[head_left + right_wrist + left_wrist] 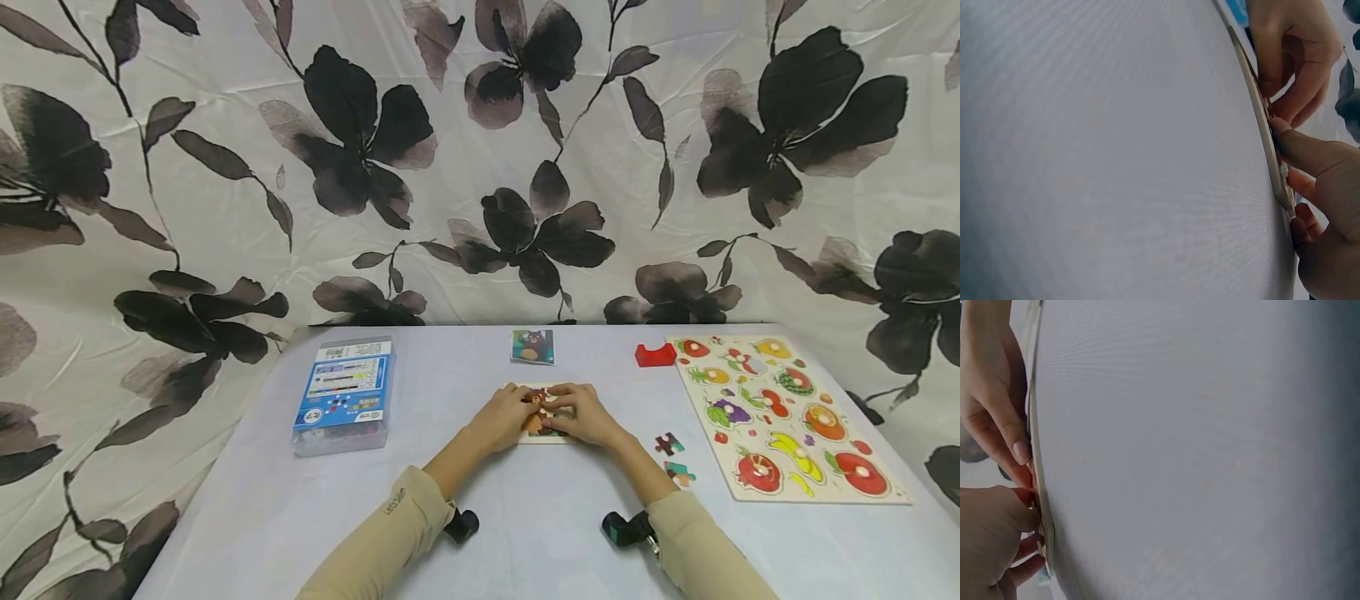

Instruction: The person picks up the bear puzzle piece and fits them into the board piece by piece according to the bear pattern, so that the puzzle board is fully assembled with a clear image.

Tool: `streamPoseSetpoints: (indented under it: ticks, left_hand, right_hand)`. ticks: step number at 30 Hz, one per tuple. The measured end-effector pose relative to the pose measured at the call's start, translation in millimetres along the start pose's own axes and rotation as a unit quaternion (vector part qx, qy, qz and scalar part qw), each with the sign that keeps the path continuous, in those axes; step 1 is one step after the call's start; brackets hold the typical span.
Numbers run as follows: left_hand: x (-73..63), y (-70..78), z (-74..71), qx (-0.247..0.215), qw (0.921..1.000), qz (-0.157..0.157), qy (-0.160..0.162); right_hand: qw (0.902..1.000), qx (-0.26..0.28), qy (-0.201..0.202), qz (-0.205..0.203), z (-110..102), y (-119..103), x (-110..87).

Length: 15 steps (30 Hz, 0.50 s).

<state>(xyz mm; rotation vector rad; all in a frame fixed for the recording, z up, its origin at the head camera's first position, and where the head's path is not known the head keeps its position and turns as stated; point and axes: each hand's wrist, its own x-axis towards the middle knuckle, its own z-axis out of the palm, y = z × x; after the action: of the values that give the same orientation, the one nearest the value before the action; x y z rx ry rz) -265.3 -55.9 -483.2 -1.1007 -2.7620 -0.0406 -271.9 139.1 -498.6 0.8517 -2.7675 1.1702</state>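
A small jigsaw puzzle with a brown bear picture lies in a pale wooden frame at the middle of the table. My left hand has its bent fingers at the puzzle's left side, tips down on the picture. From the right, my right hand grips the frame's edge, its thumb on top of the puzzle. The two hands nearly meet over the picture and cover much of it. Whether a loose piece is between the fingertips is hidden. Two loose jigsaw pieces, one dark and one teal-orange, lie beside my right forearm.
Beyond the puzzle lies a bear picture card. A clear plastic box with a blue label stands at the left. On the right are a red block and a wooden fruit puzzle board. A floral cloth hangs behind the table.
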Motion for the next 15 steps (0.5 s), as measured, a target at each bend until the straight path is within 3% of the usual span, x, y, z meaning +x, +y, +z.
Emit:
streamPoseSetpoints:
  ticks: [11, 15]
  left_hand:
    - [1.1, -6.5, 4.1, -0.024, 0.9996, -0.017, 0.003]
    - [3.3, -11.7, 7.4, -0.088, 0.9951, -0.043, 0.012]
  right_hand:
    - [1.0000, -0.003, 0.002, -0.002, 1, 1, -0.2]
    - [0.9999, -0.007, 0.006, -0.006, 1, 1, -0.6]
